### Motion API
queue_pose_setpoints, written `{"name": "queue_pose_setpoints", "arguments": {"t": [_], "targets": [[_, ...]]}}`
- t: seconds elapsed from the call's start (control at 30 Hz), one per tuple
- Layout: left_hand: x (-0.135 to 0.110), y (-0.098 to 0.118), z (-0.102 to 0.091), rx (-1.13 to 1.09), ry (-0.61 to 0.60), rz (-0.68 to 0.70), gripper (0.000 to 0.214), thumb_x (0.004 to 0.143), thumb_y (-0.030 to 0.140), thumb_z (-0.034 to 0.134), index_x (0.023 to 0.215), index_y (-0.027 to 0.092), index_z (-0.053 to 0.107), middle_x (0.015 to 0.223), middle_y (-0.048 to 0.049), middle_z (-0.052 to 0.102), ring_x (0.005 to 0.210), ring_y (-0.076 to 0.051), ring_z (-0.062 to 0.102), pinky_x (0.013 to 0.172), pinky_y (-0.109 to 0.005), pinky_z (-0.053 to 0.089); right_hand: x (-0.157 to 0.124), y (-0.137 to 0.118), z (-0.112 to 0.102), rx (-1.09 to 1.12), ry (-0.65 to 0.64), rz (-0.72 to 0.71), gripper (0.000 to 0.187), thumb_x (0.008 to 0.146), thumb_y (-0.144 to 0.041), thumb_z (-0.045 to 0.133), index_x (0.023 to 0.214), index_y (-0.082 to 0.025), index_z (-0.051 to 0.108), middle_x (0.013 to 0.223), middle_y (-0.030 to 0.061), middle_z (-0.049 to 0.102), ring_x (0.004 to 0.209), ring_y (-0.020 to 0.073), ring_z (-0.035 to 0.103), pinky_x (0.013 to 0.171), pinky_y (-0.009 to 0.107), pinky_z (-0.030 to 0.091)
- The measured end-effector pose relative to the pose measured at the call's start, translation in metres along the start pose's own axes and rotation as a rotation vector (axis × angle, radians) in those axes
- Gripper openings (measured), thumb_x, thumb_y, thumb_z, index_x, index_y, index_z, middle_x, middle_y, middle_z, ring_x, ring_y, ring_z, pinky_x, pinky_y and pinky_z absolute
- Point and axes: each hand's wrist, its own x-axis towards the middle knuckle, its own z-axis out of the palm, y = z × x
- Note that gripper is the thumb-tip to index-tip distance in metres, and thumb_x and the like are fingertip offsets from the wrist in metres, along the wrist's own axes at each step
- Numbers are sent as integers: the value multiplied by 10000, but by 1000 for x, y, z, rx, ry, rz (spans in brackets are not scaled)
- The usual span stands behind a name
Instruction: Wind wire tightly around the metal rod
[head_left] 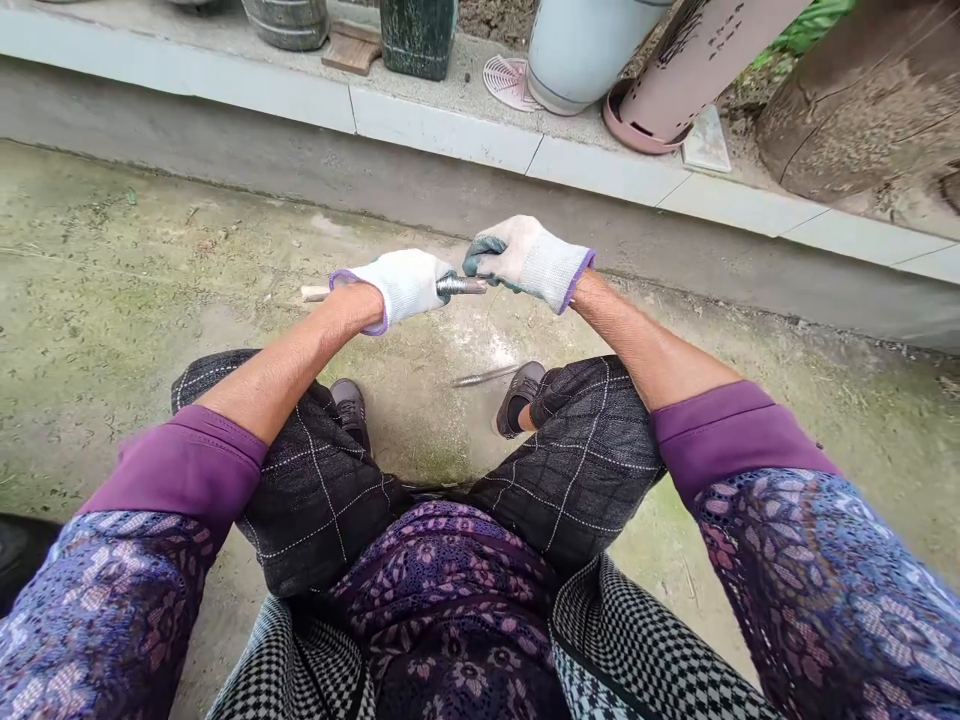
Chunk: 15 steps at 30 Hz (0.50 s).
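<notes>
Both my hands wear white knit gloves with purple cuffs. My left hand (pixel 401 285) is closed around a tool whose pale wooden handle end (pixel 315 293) sticks out to the left. A grey wire-wrapped metal part (pixel 459 286) pokes out to the right of that fist. My right hand (pixel 521 258) pinches the tip of that metal part with its fingers closed. Both hands are held out over my knees above the concrete ground. A thin grey metal rod (pixel 484 377) lies on the ground beside my right shoe (pixel 519 395).
I sit low with knees apart, left shoe (pixel 349 405) on mossy concrete. A raised tiled ledge (pixel 442 130) runs across the back, carrying a dark green can (pixel 417 35), a white vessel (pixel 581 50), a pink cylinder (pixel 697 55) and a log (pixel 855 100).
</notes>
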Motion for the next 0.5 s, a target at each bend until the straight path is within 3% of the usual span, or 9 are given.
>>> {"name": "queue_pose_setpoints", "arguments": {"t": [0.1,0.23,0.37,0.5], "targets": [[-13,2,-10,-88,81,-17,408,797,338,591,1116,162,773,783,-65,684,721,-201,612,667,-326,421,5,0,0,243,36,86,136,871,-204,640,889,-136,756,646,10,604,518,88,468,468,245,399],[-30,3,-16,-412,152,-22,369,802,318,591,1093,144,736,744,-34,617,624,-131,518,601,-298,410,11,-2,1,442,92,131,135,883,-207,632,921,-119,727,604,7,587,482,86,479,408,228,390],[-31,3,-17,-694,228,-45,354,831,330,601,1122,148,688,758,-23,578,571,-95,470,550,-279,411,9,-7,3,455,121,86,136,901,-216,636,927,-116,724,642,17,631,487,76,507,423,217,398],[-20,6,-17,-705,240,-129,365,850,327,607,1157,144,682,758,-25,588,566,-94,472,556,-279,431,1,-12,4,354,147,85,123,898,-154,612,900,-115,729,686,28,663,494,70,518,450,225,397]]}}
